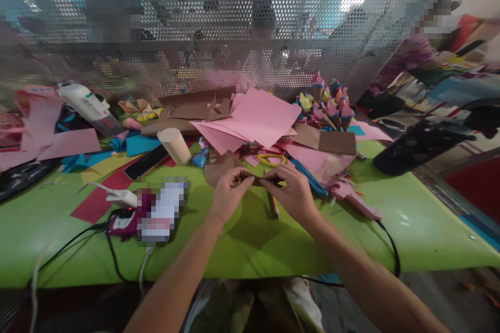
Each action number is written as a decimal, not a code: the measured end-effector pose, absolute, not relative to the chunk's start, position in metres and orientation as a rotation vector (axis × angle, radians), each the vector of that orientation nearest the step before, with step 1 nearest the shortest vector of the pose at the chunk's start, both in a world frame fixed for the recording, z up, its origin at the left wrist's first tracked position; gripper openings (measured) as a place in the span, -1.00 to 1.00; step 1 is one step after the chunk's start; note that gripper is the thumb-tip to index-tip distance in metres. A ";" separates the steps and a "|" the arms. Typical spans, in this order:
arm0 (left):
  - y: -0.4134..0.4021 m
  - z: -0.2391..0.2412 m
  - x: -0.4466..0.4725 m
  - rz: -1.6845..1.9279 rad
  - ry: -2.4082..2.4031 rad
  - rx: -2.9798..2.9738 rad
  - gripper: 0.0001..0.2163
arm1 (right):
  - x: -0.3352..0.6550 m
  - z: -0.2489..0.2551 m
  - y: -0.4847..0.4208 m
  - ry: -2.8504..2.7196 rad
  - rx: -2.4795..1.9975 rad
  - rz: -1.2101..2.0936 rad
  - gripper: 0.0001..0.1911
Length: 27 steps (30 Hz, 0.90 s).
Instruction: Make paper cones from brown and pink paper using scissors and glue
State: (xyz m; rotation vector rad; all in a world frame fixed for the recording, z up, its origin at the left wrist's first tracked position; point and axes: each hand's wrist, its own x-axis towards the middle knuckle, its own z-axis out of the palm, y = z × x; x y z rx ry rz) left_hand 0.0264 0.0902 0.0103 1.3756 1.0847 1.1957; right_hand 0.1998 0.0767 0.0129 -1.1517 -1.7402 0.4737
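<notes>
Between my hands is a small strip of brown paper [258, 181], pinched at both ends a little above the green table. My left hand [233, 190] is closed with thumb and fingers on its left end. Its right end sits in the closed fingers of my right hand [291, 190]. A pencil [272, 200] lies under the strip, close to my right hand. Just beyond are yellow-handled scissors [271, 158] and a piece of brown paper [222, 168]. A pink glue gun [355, 200] rests to the right of my right hand.
Pink sheets [253, 117] are piled at the back, with paper cones [332, 104] behind. A phone [164, 213], a power strip [123, 222] and cables occupy the left front. A pale cylinder [174, 145] and black bottle [422, 143] stand on the green table [422, 234].
</notes>
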 end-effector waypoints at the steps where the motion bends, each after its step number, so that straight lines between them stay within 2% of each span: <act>1: 0.090 0.010 0.026 1.200 1.084 1.364 -0.88 | 0.200 0.013 0.077 -1.739 -1.150 0.479 -0.87; 14: 0.090 0.005 0.026 1.197 1.132 1.426 -0.84 | 0.199 0.011 0.078 -1.741 -1.155 0.504 -0.93; 23: 0.089 0.005 0.026 1.217 1.113 1.495 -0.82 | 0.200 0.011 0.081 -1.706 -1.141 0.522 -0.87; 27: 0.089 0.004 0.027 1.217 1.098 1.532 -0.79 | 0.200 0.012 0.080 -1.693 -1.153 0.559 -0.92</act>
